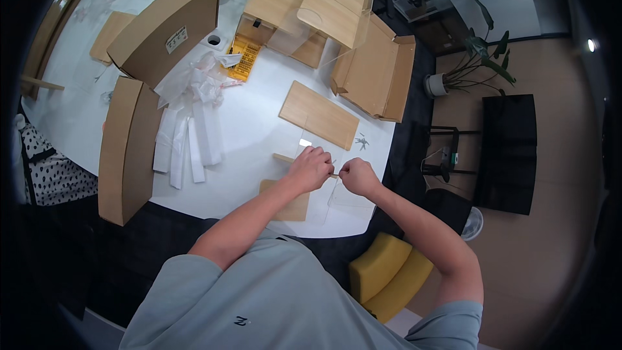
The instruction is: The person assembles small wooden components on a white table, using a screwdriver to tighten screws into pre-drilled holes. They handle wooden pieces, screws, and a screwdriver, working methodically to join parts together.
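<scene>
Over the near part of the white table (pixel 243 155), my two hands are close together. My left hand (pixel 312 168) is closed round a narrow wooden strip (pixel 282 157), which sticks out on its left side. My right hand (pixel 359 177) is closed in a fist by the strip's right end; what its fingers pinch is too small to make out. Beneath and around the hands lie clear plastic sheets (pixel 336 204). A light wooden board (pixel 319 115) lies just beyond them, and a smaller wooden panel (pixel 293 206) is partly under my left forearm. Several small metal screws (pixel 361 142) lie right of the board.
White foam strips (pixel 177 149) and crumpled plastic wrap (pixel 201 84) lie to the left beside cardboard boxes (pixel 129 149). Farther back are a yellow tool kit (pixel 242 58), a wood-and-clear-plastic case (pixel 304 13) and an open carton (pixel 376 68). A yellow chair (pixel 389 272) stands near right.
</scene>
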Motion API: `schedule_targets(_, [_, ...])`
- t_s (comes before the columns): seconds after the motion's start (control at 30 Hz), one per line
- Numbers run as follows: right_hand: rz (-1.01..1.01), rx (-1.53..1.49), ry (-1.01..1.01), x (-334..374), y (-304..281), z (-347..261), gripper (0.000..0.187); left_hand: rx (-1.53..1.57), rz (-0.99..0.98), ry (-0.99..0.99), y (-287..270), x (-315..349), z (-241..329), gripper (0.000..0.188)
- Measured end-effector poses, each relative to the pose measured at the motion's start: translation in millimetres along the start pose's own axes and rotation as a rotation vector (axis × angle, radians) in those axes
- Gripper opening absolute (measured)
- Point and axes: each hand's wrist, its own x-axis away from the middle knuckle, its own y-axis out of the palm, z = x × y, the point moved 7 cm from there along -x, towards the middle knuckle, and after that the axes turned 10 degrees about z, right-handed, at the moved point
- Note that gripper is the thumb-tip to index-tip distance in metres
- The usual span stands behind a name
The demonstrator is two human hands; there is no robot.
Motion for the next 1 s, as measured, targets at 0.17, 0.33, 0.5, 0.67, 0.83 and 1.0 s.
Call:
schedule_targets(0.17, [0.077,0.449,-0.442,32,-12,-43,0.016,-0.004,0.039,0.006,-2,-2,-2,0.004])
schedule_targets(0.33, [-0.025,0.638,-0.627,36,8,-43,0.011,0.008,0.065,0.009,-3,-1,-3,0.004])
schedule_targets(0.5, [0.026,0.112,-0.137,10,12,-6,0.014,-0.002,0.022,0.009,1,1,-3,0.004])
schedule_targets(0.67, [0.106,0.244,-0.333,28,-2,-30,0.018,0.005,0.063,0.028,0,1,-3,0.004])
schedule_targets(0.83, [-0.059,0.625,-0.629,37,10,-42,0.016,0.001,0.063,0.02,-3,-2,-3,0.005])
schedule_targets(1.0, [0.054,-0.038,-0.003,5,5,-11,0.014,-0.015,0.036,0.01,3,-1,-5,0.002])
